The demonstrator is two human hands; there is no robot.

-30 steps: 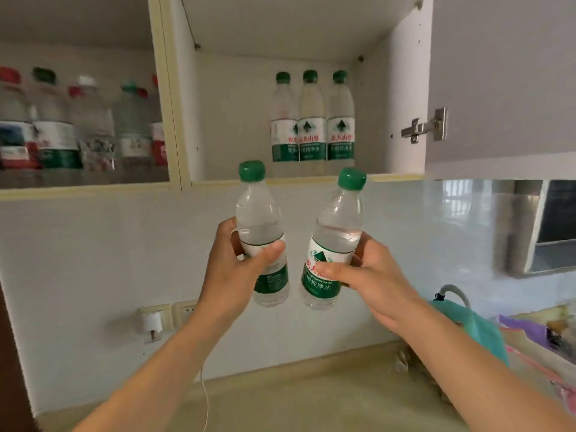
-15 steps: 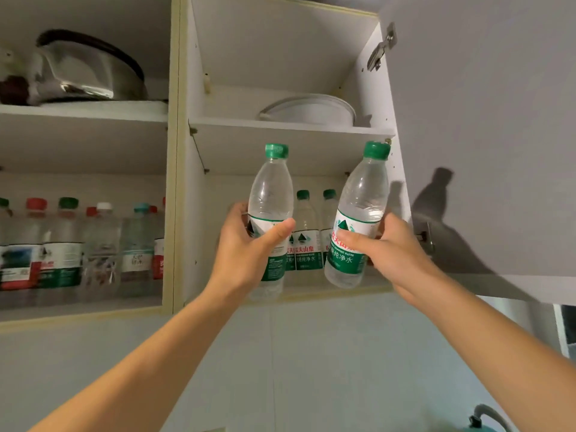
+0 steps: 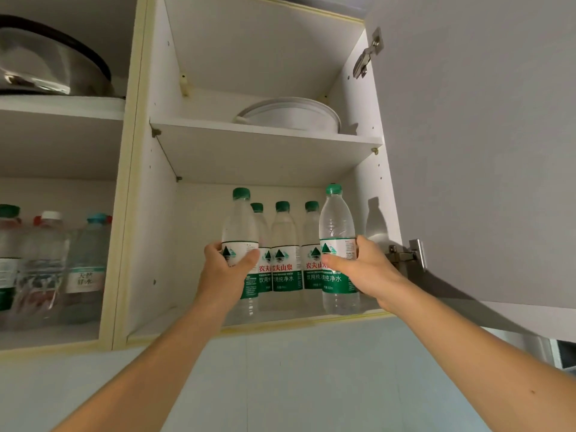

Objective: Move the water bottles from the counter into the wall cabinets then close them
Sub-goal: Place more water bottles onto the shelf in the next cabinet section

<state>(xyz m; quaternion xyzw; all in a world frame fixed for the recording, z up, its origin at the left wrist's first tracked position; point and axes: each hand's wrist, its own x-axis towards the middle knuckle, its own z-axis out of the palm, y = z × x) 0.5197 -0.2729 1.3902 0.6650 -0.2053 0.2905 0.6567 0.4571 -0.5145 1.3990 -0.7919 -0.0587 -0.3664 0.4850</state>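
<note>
Left hand (image 3: 229, 266) is wrapped around the label of a green-capped water bottle (image 3: 239, 241), thumb across the front, and holds it upright inside the lower compartment of the open wall cabinet (image 3: 156, 232). Right hand (image 3: 366, 271) grips a second bottle (image 3: 337, 244) the same way, its base just above the cabinet's front lip at the right end. Half a second ago both bottles hung in front of the cabinet, caps level with the middle shelf (image 3: 265, 138), the right one leaning; now they have dropped below that shelf, stand straight, and sit deeper in, just in front of the three stored bottles (image 3: 282, 254) lined along the cabinet's back. A second ago the hands were far below the cabinet, in front of the tiled wall. The view has also risen and closed in, so the cabinet fills more of the frame. Above the middle shelf rests a white bowl (image 3: 290, 116). The cabinet door (image 3: 483, 135) stands swung open to the cabinet's right. Left of the cabinet, the neighbouring compartment (image 3: 56, 169) holds mixed bottles (image 3: 46, 266) and, one shelf up, a metal pot (image 3: 46, 63)
</note>
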